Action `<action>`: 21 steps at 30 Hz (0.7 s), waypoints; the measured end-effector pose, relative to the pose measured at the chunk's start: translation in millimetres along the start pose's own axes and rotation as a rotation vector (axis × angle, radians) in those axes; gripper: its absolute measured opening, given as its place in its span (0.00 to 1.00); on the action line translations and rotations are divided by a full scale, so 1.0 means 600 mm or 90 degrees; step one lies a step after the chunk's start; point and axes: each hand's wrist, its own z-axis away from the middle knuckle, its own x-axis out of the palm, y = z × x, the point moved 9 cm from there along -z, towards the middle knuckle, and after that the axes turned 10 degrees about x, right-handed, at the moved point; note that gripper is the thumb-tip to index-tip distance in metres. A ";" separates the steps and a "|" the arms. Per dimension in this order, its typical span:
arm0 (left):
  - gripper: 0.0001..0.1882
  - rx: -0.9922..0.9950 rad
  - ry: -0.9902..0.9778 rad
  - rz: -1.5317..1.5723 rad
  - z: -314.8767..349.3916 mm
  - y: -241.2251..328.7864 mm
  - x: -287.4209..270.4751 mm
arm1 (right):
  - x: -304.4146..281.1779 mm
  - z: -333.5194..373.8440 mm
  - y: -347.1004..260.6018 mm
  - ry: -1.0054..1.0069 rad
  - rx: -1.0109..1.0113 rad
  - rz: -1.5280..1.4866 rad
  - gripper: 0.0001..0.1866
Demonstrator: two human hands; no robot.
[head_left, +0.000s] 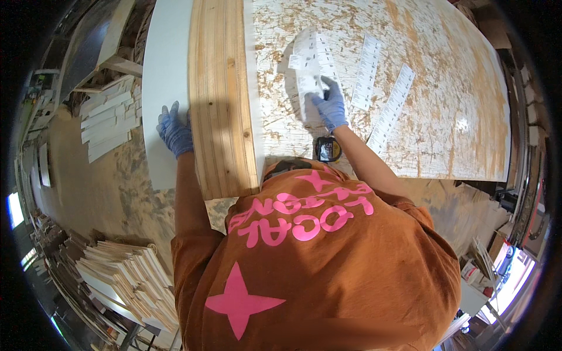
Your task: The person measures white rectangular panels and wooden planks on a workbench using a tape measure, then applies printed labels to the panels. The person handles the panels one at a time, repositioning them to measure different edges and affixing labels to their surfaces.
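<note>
My left hand [174, 132], in a blue glove, lies with its fingers stretched out on a white panel [168, 52]. Its thumb side is against a stack of long wooden strips [218, 70], lined up edge to edge. My right hand [331, 110], also gloved in blue, has its fingers bent round a white sheet of printed labels [316, 55], which curls up and casts a shadow on the worktable [445, 88]. Two more label strips, a shorter one [367, 73] and a longer one [391, 111], lie to its right. A black and yellow tape measure [328, 150] sits below my right wrist.
The worktable's white top is scuffed with brown patches. White offcuts [111, 117] lie on the left floor beside a wooden frame [120, 35]. A pile of boards [132, 281] stands at the lower left. Assorted clutter [474, 281] fills the lower right.
</note>
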 end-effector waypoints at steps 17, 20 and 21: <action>0.25 -0.031 -0.021 0.021 0.002 -0.006 0.007 | 0.023 0.020 -0.019 -0.041 0.021 0.636 0.30; 0.25 -0.021 -0.019 0.027 0.003 -0.006 0.008 | 0.033 -0.006 -0.046 -0.022 -0.055 0.608 0.27; 0.25 -0.021 -0.023 0.030 0.002 -0.009 0.010 | 0.045 -0.018 -0.050 -0.031 -0.055 0.619 0.28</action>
